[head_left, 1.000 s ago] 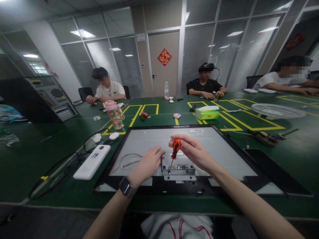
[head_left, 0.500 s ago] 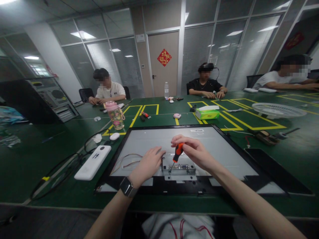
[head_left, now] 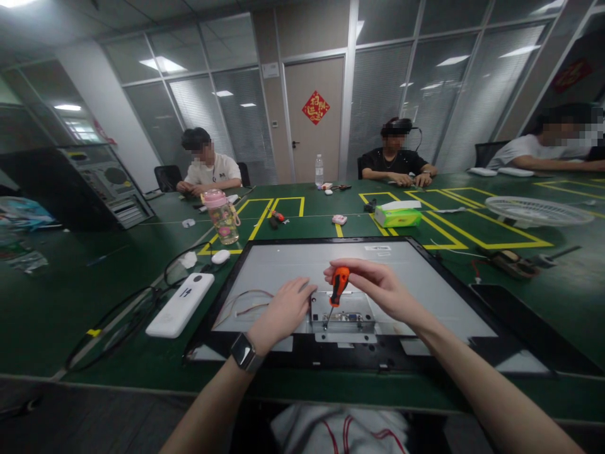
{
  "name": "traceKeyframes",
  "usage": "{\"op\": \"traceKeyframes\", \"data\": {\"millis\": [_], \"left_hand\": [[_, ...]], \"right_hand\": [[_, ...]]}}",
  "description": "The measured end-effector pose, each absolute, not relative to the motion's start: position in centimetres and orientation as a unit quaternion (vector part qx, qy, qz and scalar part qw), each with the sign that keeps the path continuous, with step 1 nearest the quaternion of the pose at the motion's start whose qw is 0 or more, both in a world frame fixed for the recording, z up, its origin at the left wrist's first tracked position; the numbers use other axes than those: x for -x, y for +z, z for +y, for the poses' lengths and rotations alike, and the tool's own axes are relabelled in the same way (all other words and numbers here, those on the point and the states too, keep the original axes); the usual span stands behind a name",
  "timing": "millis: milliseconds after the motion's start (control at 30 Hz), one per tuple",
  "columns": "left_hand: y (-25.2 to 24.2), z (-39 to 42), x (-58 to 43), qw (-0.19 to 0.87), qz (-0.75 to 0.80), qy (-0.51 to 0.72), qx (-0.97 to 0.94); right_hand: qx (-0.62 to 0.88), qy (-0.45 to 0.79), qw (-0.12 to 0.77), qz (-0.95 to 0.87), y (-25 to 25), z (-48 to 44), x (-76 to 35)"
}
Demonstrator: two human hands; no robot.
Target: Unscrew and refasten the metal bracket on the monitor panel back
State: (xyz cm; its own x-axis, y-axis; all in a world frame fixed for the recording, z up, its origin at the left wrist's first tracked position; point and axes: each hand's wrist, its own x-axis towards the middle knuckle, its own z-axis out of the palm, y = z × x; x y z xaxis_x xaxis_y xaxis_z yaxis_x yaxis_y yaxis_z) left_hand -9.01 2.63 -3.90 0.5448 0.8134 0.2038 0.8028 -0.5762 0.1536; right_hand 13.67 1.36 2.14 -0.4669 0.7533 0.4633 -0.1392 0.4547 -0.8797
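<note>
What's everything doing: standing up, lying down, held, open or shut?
Orange screwdriver: tilted, in right hand, tip down at metal box
Left hand: by metal box's left side
Screen panel: lying flat
White block: lying flat
Pink bottle: upright, lid on
Clear bottle: upright
Door: shut

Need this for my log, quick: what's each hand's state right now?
Left hand: fingers extended at the metal box's left edge; whether it grips cannot be told.
Right hand: closed, holding the orange-and-black screwdriver.
</note>
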Motion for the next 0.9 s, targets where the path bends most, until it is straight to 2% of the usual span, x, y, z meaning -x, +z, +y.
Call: {"op": "traceKeyframes", "data": {"millis": [167,267,467,600,700,900], "left_hand": [[-4.2,2.7,9.1,0.008,0.462,0.125,-0.878],[-4.2,2.7,9.1,0.007,0.46,0.126,-0.879],[-4.4,2.9,9.2,-0.003,0.456,0.123,-0.881],[-4.6,2.9,9.2,0.002,0.459,0.125,-0.879],[-4.5,2.9,9.2,-0.002,0.458,0.127,-0.88],[-4.3,2.8,9.1,-0.009,0.457,0.121,-0.881]], "right_hand": [[0.265,0.349,0.547,-0.714,1.9,1.4,-13.0],[0.275,0.278,0.563,-0.728,1.8,1.4,-12.8],[0.248,0.379,0.523,-0.722,1.9,1.2,-13.1],[0.271,0.302,0.572,-0.713,1.6,1.4,-12.7],[0.269,0.253,0.574,-0.731,1.6,1.3,-12.6],[0.245,0.369,0.544,-0.712,1.6,0.9,-12.6]]}}
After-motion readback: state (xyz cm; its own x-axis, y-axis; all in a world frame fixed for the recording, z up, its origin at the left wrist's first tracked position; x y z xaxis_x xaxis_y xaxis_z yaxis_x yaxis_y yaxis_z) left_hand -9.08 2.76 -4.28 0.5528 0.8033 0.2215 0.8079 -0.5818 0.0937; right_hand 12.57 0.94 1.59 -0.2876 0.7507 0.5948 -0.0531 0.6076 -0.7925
